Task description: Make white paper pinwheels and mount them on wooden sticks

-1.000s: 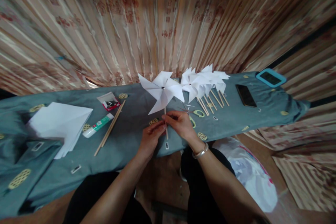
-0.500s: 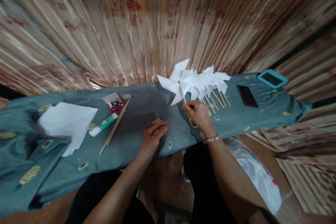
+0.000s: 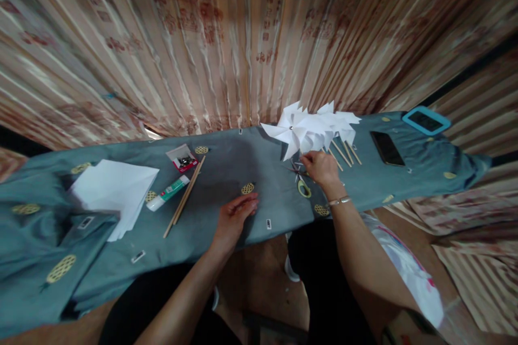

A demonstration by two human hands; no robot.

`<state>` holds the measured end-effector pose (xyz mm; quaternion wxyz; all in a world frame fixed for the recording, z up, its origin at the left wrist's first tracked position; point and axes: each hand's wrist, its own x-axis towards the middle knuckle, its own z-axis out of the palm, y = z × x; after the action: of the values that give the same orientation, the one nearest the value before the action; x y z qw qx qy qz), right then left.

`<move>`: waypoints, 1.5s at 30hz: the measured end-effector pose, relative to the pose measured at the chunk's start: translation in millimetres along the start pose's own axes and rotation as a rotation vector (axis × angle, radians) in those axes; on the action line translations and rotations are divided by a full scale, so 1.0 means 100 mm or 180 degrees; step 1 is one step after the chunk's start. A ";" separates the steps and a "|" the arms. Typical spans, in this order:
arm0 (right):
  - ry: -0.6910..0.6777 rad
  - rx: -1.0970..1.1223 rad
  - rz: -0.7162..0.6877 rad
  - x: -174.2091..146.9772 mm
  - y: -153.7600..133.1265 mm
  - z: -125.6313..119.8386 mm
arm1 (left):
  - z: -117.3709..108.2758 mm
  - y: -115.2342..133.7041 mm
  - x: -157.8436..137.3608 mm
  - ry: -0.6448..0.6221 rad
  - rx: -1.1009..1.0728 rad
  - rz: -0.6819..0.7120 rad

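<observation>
My right hand (image 3: 321, 167) is closed in a pinch on the stick of a white paper pinwheel (image 3: 291, 128), whose blades lie at the left end of a row of overlapping pinwheels (image 3: 343, 118). Most of that stick is hidden by my fingers. Scissors (image 3: 303, 188) with yellow-green handles lie just left of my right hand. My left hand (image 3: 234, 218) holds nothing and hovers low over the near part of the table, fingers loosely stretched out.
On the left of the cloth-covered table (image 3: 226, 167) are stacked white paper (image 3: 117, 178), a glue tube (image 3: 168, 193), wooden sticks (image 3: 184, 199) and a small red-and-white box (image 3: 182, 159) of metal pieces. A phone (image 3: 387, 148) and a blue-framed device (image 3: 427, 121) lie at the right.
My right hand has moved right with the pinwheel, bringing it down against the others in the row. More of the scissors shows now. My left hand has stayed nearly still.
</observation>
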<state>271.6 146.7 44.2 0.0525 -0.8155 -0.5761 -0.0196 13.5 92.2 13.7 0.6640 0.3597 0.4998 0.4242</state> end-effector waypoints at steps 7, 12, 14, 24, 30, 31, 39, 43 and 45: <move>-0.0130 -0.0251 0.0030 0.08 0.01 0.07 | -0.07 0.04 -0.01 0.0045 -0.0111 -0.0054; -0.0096 -0.0310 0.0049 0.09 0.02 0.14 | -0.09 0.04 -0.03 0.0019 -0.0047 -0.0009; -0.0052 -0.0351 0.0059 0.09 0.02 0.16 | -0.11 0.04 -0.03 -0.0004 -0.0001 0.0014; 0.0081 -0.0219 0.0039 0.09 0.11 0.20 | -0.16 0.07 -0.05 -0.0013 0.0058 0.0082; 0.0480 -0.0015 -0.0011 0.02 0.11 0.12 | -0.24 0.06 -0.05 -0.0023 0.0182 0.0210; 0.0550 0.0071 -0.0061 0.00 0.09 0.10 | -0.25 0.06 -0.05 -0.0011 0.0188 0.0251; 0.0720 0.1014 -0.0682 -0.25 -0.22 0.15 | -0.34 -0.02 -0.06 0.0063 0.0242 0.0483; 0.0556 0.1333 -0.0982 -0.46 -0.46 0.19 | -0.36 -0.02 -0.07 0.0053 0.0310 0.0529; 0.0465 0.1419 -0.1127 -0.55 -0.58 0.19 | -0.38 0.00 -0.08 0.0000 0.0288 0.0559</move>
<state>197.7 116.2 23.5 0.2675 -0.6670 -0.6942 0.0399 -24.8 86.6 7.5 0.6073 0.4318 0.4850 0.4577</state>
